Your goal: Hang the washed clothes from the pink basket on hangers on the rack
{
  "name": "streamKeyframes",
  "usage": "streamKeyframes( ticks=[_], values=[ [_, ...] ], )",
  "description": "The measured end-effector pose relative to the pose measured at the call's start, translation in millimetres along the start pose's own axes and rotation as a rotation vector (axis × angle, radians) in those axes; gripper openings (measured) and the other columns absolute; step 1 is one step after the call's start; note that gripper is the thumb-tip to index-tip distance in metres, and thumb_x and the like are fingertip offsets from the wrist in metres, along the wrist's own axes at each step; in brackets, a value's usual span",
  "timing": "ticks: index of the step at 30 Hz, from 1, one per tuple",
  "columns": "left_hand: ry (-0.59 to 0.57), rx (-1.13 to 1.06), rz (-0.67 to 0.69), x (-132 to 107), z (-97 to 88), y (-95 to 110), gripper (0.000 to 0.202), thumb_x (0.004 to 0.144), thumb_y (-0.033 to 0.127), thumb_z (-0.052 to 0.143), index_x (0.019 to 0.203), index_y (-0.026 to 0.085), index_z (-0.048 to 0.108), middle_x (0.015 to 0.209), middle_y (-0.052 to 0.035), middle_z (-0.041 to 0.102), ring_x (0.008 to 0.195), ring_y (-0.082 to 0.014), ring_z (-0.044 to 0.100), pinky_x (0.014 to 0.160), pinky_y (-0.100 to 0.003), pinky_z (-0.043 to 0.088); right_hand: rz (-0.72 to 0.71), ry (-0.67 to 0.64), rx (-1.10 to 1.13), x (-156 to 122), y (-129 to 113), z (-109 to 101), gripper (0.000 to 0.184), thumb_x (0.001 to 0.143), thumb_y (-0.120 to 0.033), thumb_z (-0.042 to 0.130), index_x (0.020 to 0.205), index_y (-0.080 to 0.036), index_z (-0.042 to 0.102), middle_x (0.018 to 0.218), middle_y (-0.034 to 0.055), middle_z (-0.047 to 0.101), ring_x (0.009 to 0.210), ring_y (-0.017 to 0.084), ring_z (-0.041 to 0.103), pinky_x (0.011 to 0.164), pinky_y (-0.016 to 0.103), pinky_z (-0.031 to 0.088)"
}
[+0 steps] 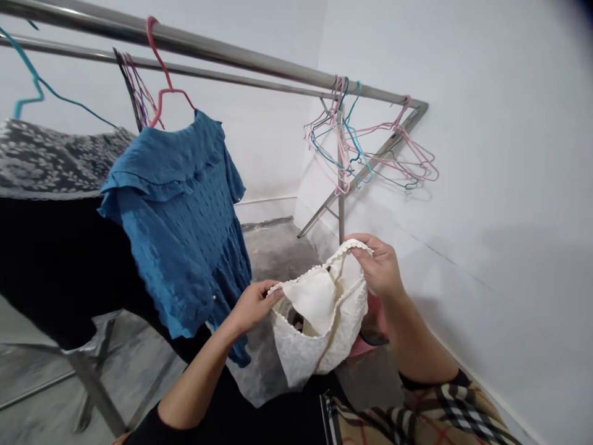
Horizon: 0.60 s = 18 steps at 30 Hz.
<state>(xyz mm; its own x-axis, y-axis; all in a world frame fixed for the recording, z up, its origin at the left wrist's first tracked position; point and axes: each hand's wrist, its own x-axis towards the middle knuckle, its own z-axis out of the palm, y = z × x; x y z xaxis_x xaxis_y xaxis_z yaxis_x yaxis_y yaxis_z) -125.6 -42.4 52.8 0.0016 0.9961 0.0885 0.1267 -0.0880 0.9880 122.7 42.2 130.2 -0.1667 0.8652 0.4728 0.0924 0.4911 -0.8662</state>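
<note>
A small white lace garment (319, 321) hangs between my two hands at the centre of the view. My left hand (252, 304) pinches its trimmed edge on the left side. My right hand (380, 266) grips the edge on the right, a little higher, fingers closed over the trim. The cloth sags open between them. To the left a blue ruffled dress (180, 216) hangs on a pink hanger (160, 68) from the metal rail (222, 52).
Several empty wire hangers (365, 151) in pink and blue crowd the rail's far right end by the white wall. A grey patterned cloth (50, 157) and a black garment (55, 259) hang at left. Something pink (370, 337) sits on the floor behind the white garment.
</note>
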Motion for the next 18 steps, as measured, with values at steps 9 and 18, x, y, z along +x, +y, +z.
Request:
streamKeyframes(
  ticks=[9, 18],
  values=[
    [0.167, -0.480, -0.255, -21.3, -0.4, 46.8, 0.046, 0.059, 0.050, 0.081, 0.085, 0.018, 0.062, 0.064, 0.0022, 0.065, 0.050, -0.0099, 0.054, 0.048, -0.019, 0.041, 0.077, -0.619, -0.251, 27.5, -4.9, -32.8, 0.028, 0.084, -0.043, 0.063, 0.095, -0.020, 0.075, 0.087, 0.0041, 0.074, 0.079, 0.020, 0.068, 0.070, 0.031, 0.054],
    [0.152, -0.418, -0.186, -24.6, 2.9, 42.0, 0.035, 0.065, 0.043, 0.077, 0.081, 0.019, 0.058, 0.066, 0.0028, 0.062, 0.051, -0.0096, 0.053, 0.048, -0.019, 0.042, -0.108, 0.391, -0.414, 181.8, 11.8, -53.4, 0.039, 0.077, -0.035, 0.066, 0.108, -0.013, 0.067, 0.103, 0.0107, 0.067, 0.089, 0.021, 0.060, 0.091, 0.040, 0.049]
  ],
)
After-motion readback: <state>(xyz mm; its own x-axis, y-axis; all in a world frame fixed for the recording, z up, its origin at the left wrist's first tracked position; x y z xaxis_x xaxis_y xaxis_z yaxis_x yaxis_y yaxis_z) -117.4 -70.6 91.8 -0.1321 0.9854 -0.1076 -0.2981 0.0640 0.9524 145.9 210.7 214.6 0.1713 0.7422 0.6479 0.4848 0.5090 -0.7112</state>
